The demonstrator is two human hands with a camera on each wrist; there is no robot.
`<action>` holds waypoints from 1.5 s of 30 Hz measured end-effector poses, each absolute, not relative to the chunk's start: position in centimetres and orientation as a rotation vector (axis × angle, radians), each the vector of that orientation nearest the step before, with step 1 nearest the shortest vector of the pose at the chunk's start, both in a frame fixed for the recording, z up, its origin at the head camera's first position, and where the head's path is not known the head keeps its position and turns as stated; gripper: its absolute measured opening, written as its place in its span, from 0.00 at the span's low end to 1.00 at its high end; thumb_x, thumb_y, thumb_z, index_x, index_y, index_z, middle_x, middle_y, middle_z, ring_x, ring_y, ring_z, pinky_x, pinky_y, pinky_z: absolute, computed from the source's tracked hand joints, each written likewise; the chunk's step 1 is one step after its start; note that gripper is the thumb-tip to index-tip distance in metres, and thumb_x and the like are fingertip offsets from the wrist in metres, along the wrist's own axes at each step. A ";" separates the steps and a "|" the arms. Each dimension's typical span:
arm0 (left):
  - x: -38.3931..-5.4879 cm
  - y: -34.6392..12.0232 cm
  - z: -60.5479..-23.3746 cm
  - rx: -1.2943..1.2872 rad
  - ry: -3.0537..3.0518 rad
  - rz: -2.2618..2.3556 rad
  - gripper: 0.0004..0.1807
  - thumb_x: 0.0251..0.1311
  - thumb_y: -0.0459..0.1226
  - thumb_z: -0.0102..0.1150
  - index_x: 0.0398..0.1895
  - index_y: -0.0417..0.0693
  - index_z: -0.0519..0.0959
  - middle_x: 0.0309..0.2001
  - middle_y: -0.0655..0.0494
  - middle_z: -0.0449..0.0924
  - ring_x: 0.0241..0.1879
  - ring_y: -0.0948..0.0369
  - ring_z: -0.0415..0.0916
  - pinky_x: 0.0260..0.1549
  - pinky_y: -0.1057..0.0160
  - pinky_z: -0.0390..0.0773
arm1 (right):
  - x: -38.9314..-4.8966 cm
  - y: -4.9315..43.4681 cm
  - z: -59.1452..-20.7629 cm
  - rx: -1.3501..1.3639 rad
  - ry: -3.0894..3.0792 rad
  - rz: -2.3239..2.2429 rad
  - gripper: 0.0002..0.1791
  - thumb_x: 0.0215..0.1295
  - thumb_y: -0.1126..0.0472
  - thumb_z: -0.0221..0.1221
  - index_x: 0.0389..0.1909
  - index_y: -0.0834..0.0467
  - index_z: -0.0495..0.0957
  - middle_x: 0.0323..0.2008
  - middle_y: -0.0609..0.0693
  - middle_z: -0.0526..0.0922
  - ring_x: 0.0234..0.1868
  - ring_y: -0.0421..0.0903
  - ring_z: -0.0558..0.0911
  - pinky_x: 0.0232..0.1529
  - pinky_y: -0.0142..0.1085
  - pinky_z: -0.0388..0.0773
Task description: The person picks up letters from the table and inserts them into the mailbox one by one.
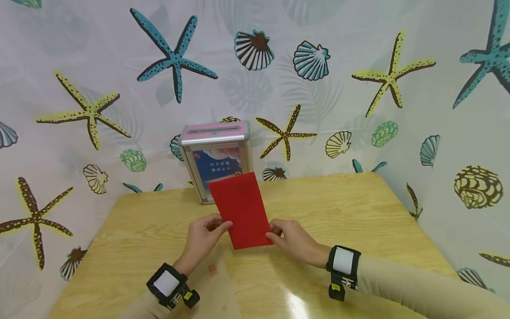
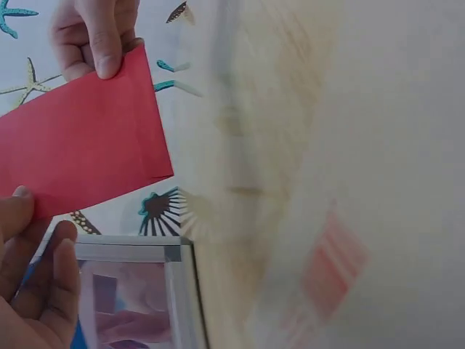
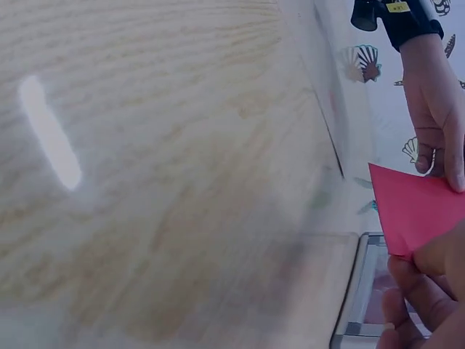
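The left hand and right hand each pinch a red paper above the table, hiding the lower right of a box. Its upper white line reads 时光信箱; the smaller-looking line beneath is hard to make out.

A starfish-and-seashell cloth hangs beyond the back edge of a wood-grain table; a pale, red-marked sheet lies left of its middle.

A wood-grain table bears a slotted box and a pale sheet.
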State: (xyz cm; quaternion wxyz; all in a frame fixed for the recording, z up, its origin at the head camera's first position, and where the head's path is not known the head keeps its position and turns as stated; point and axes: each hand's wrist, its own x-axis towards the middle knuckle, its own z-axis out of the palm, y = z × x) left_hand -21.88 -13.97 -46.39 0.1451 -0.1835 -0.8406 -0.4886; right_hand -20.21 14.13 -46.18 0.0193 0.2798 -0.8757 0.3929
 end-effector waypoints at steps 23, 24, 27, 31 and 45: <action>-28.7 -15.0 -24.5 -0.677 -2.020 -1.091 0.12 0.65 0.40 0.70 0.47 0.45 0.90 0.42 0.51 0.91 0.40 0.72 0.87 0.44 0.75 0.80 | -29.4 10.2 -28.5 0.885 -2.180 0.935 0.05 0.71 0.64 0.63 0.39 0.61 0.86 0.35 0.54 0.90 0.37 0.48 0.87 0.38 0.41 0.83; -29.1 -15.0 -24.0 -0.665 -2.025 -1.075 0.12 0.65 0.40 0.70 0.48 0.46 0.90 0.42 0.51 0.91 0.41 0.68 0.88 0.45 0.75 0.80 | -29.9 10.2 -27.9 0.872 -2.185 0.931 0.05 0.71 0.64 0.63 0.39 0.62 0.86 0.35 0.54 0.90 0.38 0.49 0.87 0.38 0.41 0.82; -30.1 -14.7 -22.9 -0.640 -2.041 -1.018 0.13 0.67 0.42 0.68 0.49 0.46 0.90 0.43 0.52 0.91 0.44 0.58 0.89 0.47 0.75 0.78 | -31.5 10.1 -26.5 0.841 -2.206 0.914 0.07 0.72 0.64 0.63 0.40 0.62 0.87 0.36 0.55 0.90 0.39 0.49 0.88 0.39 0.42 0.82; -31.6 -14.6 -21.8 -0.576 -2.070 -0.974 0.14 0.68 0.43 0.67 0.49 0.45 0.89 0.44 0.51 0.91 0.45 0.57 0.88 0.47 0.75 0.76 | -33.5 9.8 -25.1 0.816 -2.249 0.899 0.09 0.74 0.63 0.61 0.44 0.63 0.87 0.39 0.56 0.91 0.41 0.49 0.89 0.45 0.41 0.83; -35.7 -16.6 -21.1 -0.390 -2.181 -0.929 0.15 0.69 0.44 0.64 0.51 0.46 0.89 0.45 0.50 0.91 0.46 0.57 0.86 0.47 0.73 0.76 | -37.9 6.8 -24.1 0.815 -2.395 0.890 0.11 0.77 0.65 0.56 0.41 0.65 0.86 0.39 0.60 0.89 0.36 0.49 0.84 0.46 0.39 0.81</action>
